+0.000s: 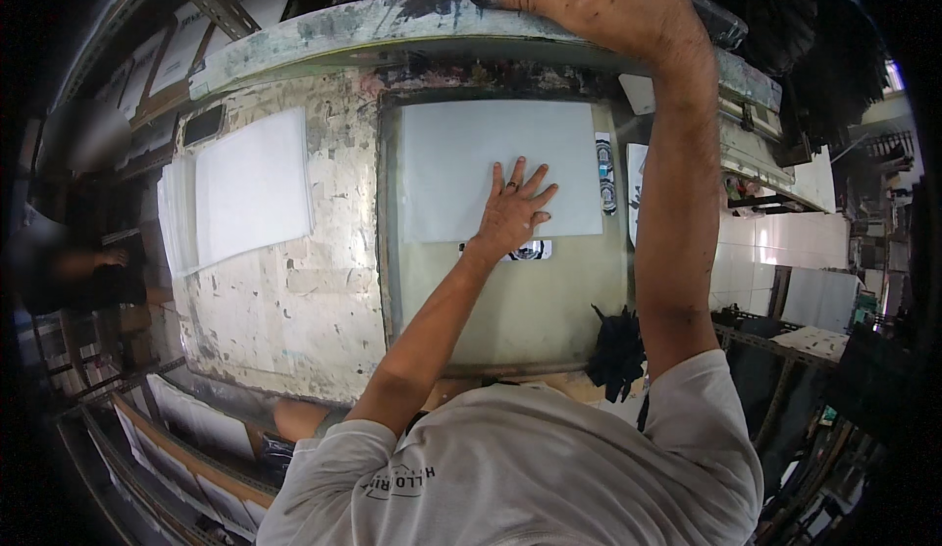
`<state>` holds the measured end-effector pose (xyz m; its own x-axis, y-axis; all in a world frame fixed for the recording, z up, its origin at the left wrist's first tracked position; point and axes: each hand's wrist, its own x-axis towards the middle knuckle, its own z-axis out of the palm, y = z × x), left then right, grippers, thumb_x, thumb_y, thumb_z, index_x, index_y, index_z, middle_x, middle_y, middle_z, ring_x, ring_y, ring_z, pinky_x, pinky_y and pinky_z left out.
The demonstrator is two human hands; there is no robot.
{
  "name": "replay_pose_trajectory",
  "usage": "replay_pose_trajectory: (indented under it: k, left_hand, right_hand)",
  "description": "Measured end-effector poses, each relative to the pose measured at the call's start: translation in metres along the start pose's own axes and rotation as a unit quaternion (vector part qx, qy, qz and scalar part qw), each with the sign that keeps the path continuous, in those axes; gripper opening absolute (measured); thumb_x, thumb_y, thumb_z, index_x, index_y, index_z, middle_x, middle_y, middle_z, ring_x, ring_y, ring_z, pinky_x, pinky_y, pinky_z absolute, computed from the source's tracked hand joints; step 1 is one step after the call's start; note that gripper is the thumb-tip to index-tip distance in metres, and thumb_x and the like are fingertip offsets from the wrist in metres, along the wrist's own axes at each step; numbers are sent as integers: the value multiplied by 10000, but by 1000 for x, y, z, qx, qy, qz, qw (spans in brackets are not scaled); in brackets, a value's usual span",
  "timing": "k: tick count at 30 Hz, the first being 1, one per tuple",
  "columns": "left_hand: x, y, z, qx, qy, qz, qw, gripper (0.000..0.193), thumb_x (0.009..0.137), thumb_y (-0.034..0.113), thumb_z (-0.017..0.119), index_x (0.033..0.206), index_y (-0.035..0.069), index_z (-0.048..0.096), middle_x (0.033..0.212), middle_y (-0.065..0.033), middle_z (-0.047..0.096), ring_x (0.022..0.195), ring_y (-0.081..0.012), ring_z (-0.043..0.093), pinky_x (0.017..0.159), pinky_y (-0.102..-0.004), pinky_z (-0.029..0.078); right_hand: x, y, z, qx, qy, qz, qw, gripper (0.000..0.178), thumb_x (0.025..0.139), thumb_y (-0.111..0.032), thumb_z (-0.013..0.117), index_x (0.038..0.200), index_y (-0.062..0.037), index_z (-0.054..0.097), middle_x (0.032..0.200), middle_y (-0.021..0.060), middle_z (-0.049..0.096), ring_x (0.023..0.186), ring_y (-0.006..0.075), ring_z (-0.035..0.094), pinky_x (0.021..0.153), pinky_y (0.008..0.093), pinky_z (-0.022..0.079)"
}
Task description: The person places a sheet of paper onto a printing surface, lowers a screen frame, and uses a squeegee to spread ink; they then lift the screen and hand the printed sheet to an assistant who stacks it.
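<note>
My left hand (pixel 512 208) lies flat with fingers spread on a large white sheet (pixel 442 154), a ring on one finger. The sheet rests on a pale, yellowish flat board (pixel 549 320) framed by a stained edge. A small black-and-white printed piece (pixel 530 250) shows below my palm, partly under the sheet's lower edge. At the far side, my right hand (pixel 628 1) is closed on a paint-smeared frame bar (pixel 334 38), its dark-stained thumb along the bar. The other fingers of that hand run out of view at the top.
A stack of white sheets (pixel 250 188) lies on the worn table (pixel 334 301) at left, near a dark rectangular object (pixel 204 125). Printed strips (pixel 605 173) lie right of the board. A black crumpled cloth (pixel 618 350) hangs at its near right corner. Another person (pixel 74 261) is at far left.
</note>
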<state>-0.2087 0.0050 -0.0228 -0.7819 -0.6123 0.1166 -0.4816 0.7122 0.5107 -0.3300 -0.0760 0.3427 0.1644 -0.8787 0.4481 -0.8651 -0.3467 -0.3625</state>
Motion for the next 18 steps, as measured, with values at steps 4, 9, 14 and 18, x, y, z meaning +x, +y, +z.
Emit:
replay_pose_trajectory:
  k: [4, 9, 14, 18]
  left_hand:
    - [-5, 7, 4, -3, -1, -1, 1000, 509, 957, 334, 609, 1450, 226, 545, 1635, -45, 316, 1543, -363, 147, 1214, -661, 29]
    - [-12, 4, 5, 1, 43, 11, 999, 494, 930, 311, 650, 1401, 176, 592, 1608, -74, 355, 1523, -377, 205, 1208, -667, 40]
    - [-9, 10, 1, -4, 29, 12, 1000, 499, 946, 337, 617, 1419, 184, 575, 1618, -64, 347, 1531, -373, 191, 1202, -676, 34]
    - [-12, 6, 2, 10, 8, 6, 1000, 504, 963, 366, 588, 1432, 183, 563, 1625, -58, 340, 1536, -369, 179, 1204, -675, 40]
  right_hand:
    - [1, 2, 0, -13, 2, -7, 1000, 517, 677, -396, 846, 1017, -13, 780, 872, 177, 762, 808, 303, 729, 837, 382, 552]
    - [2, 0, 5, -11, -19, 17, 1000, 522, 681, -395, 838, 1046, -26, 779, 892, 166, 764, 845, 296, 717, 883, 401, 533]
    - [-10, -9, -4, -40, 5, 10, 999, 586, 671, -445, 855, 1091, -45, 772, 998, 185, 747, 991, 315, 674, 996, 470, 469]
    - [-18, -23, 5, -90, 35, 37, 995, 629, 678, -477, 863, 1131, -53, 759, 1097, 187, 716, 1112, 333, 623, 1045, 489, 431]
